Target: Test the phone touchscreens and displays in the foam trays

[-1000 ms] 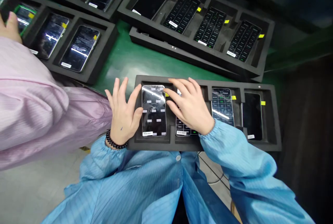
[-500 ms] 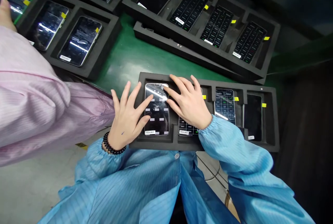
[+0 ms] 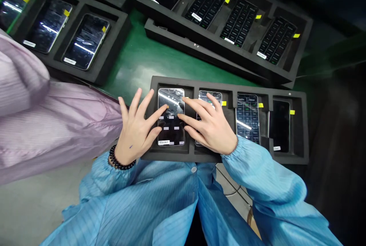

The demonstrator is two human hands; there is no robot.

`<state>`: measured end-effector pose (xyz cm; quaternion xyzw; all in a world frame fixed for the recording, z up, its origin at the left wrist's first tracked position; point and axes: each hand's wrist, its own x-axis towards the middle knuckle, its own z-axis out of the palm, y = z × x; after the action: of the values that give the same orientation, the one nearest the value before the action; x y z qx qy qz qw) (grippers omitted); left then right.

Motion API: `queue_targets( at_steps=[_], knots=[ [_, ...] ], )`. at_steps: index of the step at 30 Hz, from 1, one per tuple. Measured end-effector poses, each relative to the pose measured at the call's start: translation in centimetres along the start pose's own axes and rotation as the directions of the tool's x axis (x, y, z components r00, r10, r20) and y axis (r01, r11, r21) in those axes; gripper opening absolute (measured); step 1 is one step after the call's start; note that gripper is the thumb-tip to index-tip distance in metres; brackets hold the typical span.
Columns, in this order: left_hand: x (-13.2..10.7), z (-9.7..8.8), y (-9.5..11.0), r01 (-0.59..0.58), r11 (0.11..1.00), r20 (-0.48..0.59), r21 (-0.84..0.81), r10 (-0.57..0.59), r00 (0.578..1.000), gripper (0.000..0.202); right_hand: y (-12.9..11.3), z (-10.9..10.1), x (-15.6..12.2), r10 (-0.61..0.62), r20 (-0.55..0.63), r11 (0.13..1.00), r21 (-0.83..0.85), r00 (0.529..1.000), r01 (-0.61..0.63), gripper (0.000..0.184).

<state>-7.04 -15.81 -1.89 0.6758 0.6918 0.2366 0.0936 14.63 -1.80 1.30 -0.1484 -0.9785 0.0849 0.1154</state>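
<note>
A black foam tray [image 3: 228, 86] lies in front of me with several phones in its slots. My left hand [image 3: 134, 131] rests with fingers spread at the tray's left end, fingertips touching the screen of the leftmost phone [image 3: 170, 103]. My right hand [image 3: 210, 126] lies flat over the second phone [image 3: 211, 96], its fingers stretched left onto the leftmost phone's screen. That screen shows small grey boxes. A third phone [image 3: 248, 118] shows a lit grid, and a dark fourth phone [image 3: 280, 124] sits at the right end. Neither hand grips anything.
A co-worker's pink sleeve [image 3: 57, 124] crosses the left side, close to my left wrist. More black foam trays with phones lie at upper left [image 3: 114, 48] and upper right [image 3: 288, 72] on the green table [image 3: 137, 67].
My right hand slid back towards me, uncovering the top of the second phone, with its fingers now on the leftmost screen. The co-worker's hand at upper left has left the view.
</note>
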Motion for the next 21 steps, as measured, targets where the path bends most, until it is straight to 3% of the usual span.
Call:
queue_targets(
  at_steps=[4,11,17,21],
  knots=[
    [-1.2,-0.5,-0.6,-0.064,0.998,-0.101,-0.027,0.061,0.993,0.057,-0.3,0.7,-0.3,-0.018,0.020,1.000,0.010,1.000,0.018,0.031],
    [-2.3,-0.2,-1.3,-0.075,0.997,-0.037,-0.017,0.074,0.997,0.059,-0.9,1.2,0.3,-0.057,0.055,0.997,0.057,0.997,0.054,0.037],
    [-2.4,-0.7,-1.2,-0.250,0.966,-0.052,-0.065,0.247,0.968,0.065,-1.0,0.9,-1.0,-0.097,0.022,0.989,0.110,0.995,0.094,0.035],
    [-2.5,-0.5,-1.4,-0.284,0.957,-0.008,-0.059,0.284,0.959,0.064,-1.0,0.7,-1.7,-0.085,0.032,0.990,0.119,0.996,0.081,0.034]
  ],
)
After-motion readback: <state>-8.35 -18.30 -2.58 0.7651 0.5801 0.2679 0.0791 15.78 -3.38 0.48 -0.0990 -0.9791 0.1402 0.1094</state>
